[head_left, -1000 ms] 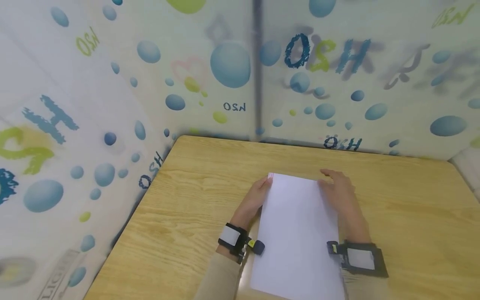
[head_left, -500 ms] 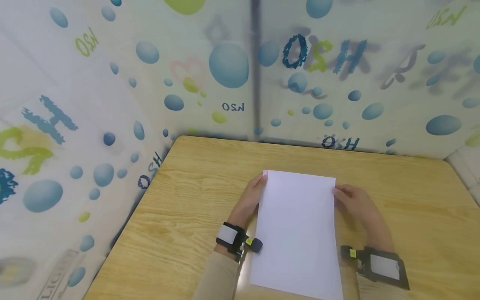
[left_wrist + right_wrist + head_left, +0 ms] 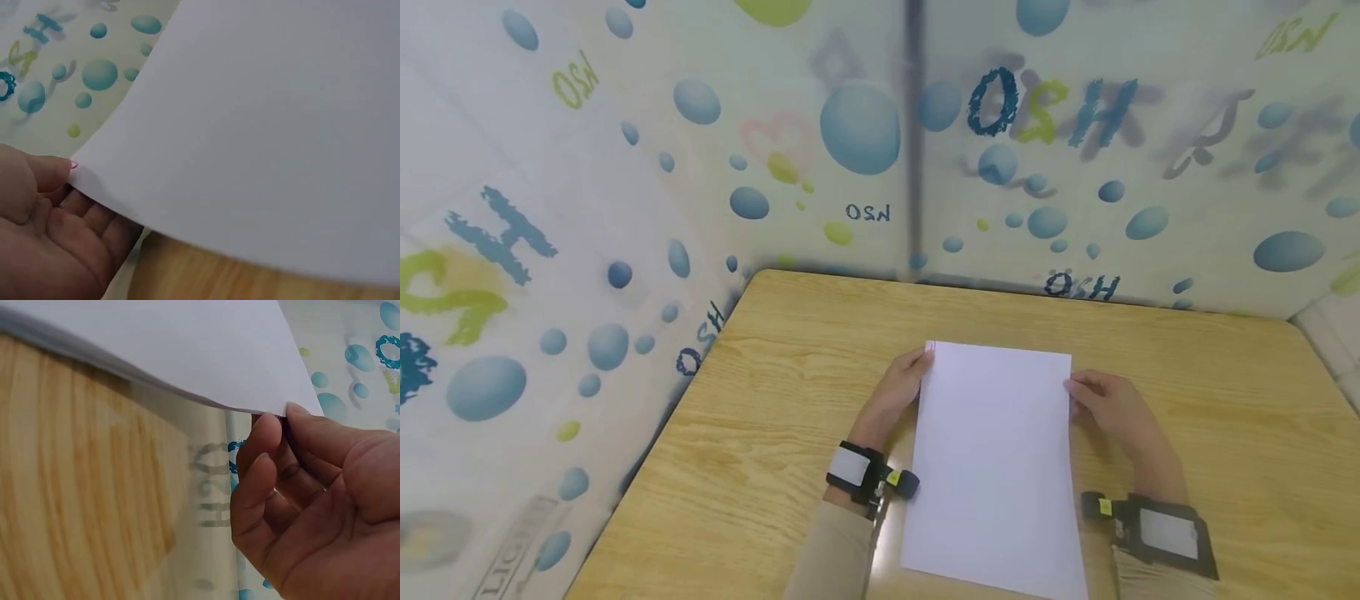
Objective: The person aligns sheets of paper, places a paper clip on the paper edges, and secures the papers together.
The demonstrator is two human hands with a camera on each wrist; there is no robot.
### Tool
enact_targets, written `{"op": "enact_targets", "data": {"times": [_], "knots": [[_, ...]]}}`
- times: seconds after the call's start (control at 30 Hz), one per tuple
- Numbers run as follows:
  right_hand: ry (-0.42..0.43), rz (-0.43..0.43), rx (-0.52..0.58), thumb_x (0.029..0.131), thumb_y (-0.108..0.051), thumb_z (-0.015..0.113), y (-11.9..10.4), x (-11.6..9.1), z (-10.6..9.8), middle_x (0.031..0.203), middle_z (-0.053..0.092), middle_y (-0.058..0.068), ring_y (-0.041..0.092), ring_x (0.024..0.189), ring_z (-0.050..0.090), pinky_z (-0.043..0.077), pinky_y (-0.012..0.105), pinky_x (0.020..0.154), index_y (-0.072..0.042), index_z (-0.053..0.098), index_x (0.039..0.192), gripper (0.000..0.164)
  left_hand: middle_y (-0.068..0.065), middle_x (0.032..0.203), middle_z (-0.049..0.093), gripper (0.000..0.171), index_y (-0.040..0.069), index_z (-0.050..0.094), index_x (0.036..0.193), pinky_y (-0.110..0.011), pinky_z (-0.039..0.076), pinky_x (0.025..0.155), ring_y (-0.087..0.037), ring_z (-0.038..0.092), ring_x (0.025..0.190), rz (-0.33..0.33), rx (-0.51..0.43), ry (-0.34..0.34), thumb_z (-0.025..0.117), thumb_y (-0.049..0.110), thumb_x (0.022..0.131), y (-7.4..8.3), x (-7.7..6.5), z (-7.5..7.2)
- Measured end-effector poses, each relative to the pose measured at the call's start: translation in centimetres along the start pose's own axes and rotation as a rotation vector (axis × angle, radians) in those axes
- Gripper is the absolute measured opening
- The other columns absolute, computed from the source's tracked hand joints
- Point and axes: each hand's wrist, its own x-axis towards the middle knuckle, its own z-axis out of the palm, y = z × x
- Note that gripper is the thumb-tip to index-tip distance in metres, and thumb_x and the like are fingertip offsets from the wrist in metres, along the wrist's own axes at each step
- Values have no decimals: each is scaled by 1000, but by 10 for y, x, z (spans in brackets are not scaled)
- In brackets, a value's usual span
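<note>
White paper [image 3: 992, 467], blank on top, is held between the two hands over the table, its long sides running away from me. Small pink marks show at its far left corner. My left hand [image 3: 898, 387] pinches that corner, thumb on top and fingers underneath, as the left wrist view shows. On the opposite side my right hand [image 3: 1112, 408] pinches the right edge a little below the far corner. In the right wrist view, the thumb and index finger of the right hand [image 3: 312, 487] meet at the paper's edge, which looks like several layers and bows along its length.
The wooden table [image 3: 775, 400] extends to both sides and beyond the paper. Pale walls [image 3: 790, 192] printed with blue and green dots and letters border its back and left edges. Each wrist wears a black strap with a small camera.
My right hand, earlier over the paper's far right corner, has moved right and nearer to me and now grips the right edge. The paper's far end has shifted slightly left. The left hand keeps its hold.
</note>
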Motion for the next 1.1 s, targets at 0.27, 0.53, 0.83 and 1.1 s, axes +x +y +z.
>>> {"op": "enact_targets", "data": {"times": [0.27, 0.53, 0.83, 1.1], "knots": [[1, 29, -13, 103, -39, 45, 7, -3, 0, 92, 64, 10, 27, 94, 55, 43, 36, 81, 1, 54, 130, 50, -7, 93, 66, 26, 5, 63, 124, -31, 55, 65, -19, 63, 75, 77, 98, 0, 53, 9, 101, 2, -1, -11], [7, 39, 14, 103, -33, 48, 1, -2, 6, 94, 63, 12, 25, 86, 59, 48, 32, 78, 4, 54, 130, 46, -7, 95, 66, 23, 2, 67, 116, -29, 55, 65, -16, 62, 75, 106, 227, 71, 58, -1, 95, 7, -5, -12], [3, 56, -11, 104, -29, 48, 2, 2, 9, 101, 65, 17, 22, 84, 62, 49, 36, 78, 8, 52, 130, 46, -6, 95, 65, 24, 3, 67, 119, -28, 54, 64, -16, 61, 75, 81, 281, 56, 56, 2, 98, 10, -6, -14], [1, 83, -24, 105, -34, 44, 2, 6, 11, 116, 61, 23, 27, 95, 63, 48, 41, 84, 8, 48, 136, 53, -5, 91, 64, 24, 3, 66, 120, -27, 52, 62, -14, 60, 73, 65, 281, 48, 55, 5, 99, 10, -5, -17]]}}
